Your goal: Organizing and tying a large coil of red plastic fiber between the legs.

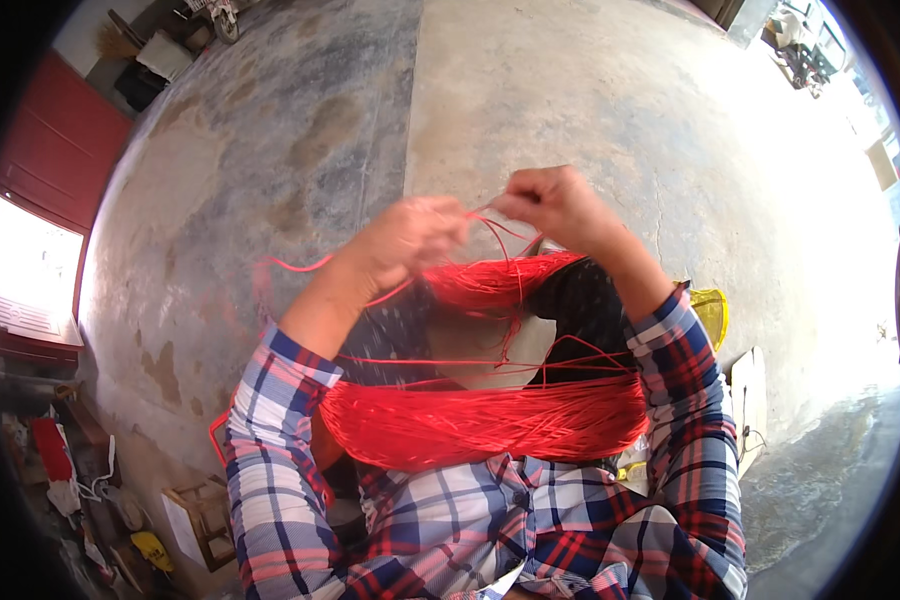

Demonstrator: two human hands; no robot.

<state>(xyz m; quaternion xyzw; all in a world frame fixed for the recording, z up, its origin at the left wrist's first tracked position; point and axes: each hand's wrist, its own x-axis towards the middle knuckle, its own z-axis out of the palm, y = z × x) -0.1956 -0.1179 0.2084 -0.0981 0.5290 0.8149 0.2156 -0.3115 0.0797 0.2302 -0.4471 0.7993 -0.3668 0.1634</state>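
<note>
A large loop of thin red cord (490, 420) is stretched around my two knees, with a thick bundle across my lap and another across the far side. Above its far part, my left hand (410, 235) is closed on a strand of the cord, slightly smeared by motion. Close by on the right, my right hand (560, 205) pinches the strand too. A short piece runs between the two hands, and loose ends hang below it towards the loop. One more strand trails out left under my left wrist. The fingertips of both hands are partly hidden.
Around me lies a concrete floor (270, 150). A yellow mesh thing (708, 315) is beside my right elbow. At lower left are a small wooden stool (200, 520) and assorted clutter. A red door (55, 140) stands at the left, and a wheeled vehicle (226, 22) at the far left.
</note>
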